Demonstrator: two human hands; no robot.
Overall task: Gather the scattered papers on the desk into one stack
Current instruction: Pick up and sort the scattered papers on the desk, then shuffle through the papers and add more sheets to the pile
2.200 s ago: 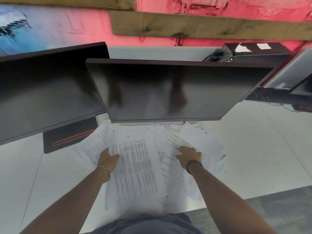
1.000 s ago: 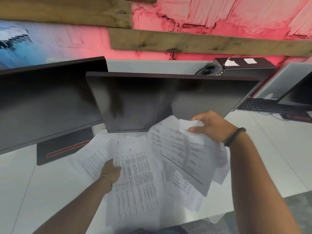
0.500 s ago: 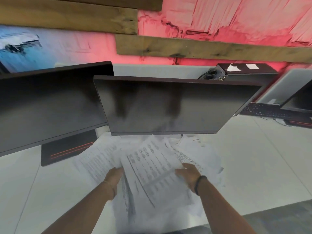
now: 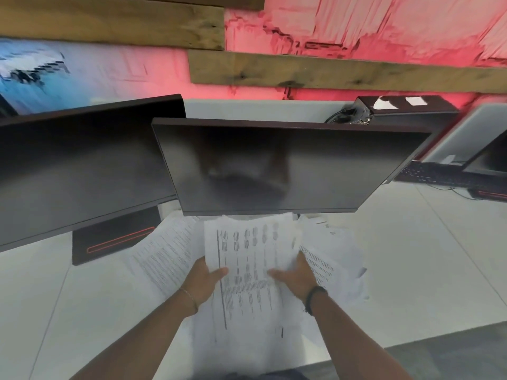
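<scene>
Left hand (image 4: 204, 278): gripping the left edge of a bundle of white printed paper sheets (image 4: 248, 253), thumb laid over the top page, remaining fingers hidden beneath.
Right hand (image 4: 295, 277): gripping the bundle's right edge likewise, thumb on the printed face, fingers tucked under; dark band at the wrist.
Bundle position: held between both hands, centred in front of the body, just below the lower edge of the dark flat monitor (image 4: 274, 165), top edge nearly reaching it; long axis running away from the body.
Loose white sheets on the left (image 4: 164, 253): lying flat on the white bench (image 4: 411, 256), just beside the left hand, angled off toward the second dark monitor (image 4: 82, 165).
Loose white sheets on the right (image 4: 337, 259): a ruffled spread just beside the right hand, partly under the bundle.
More sheets under the bundle (image 4: 247, 325): fanned out toward the bench's near edge.
Key relation: leftover paper on both sides, each patch nearest to the hand on its own side; neither hand free.
Progress: partly gathered, judging by how much paper lies outside the grip.
Likely next need: setting the bundle down or freeing one hand to sweep in a side patch.
Risk: pages sliding out of the uneven bundle.
</scene>
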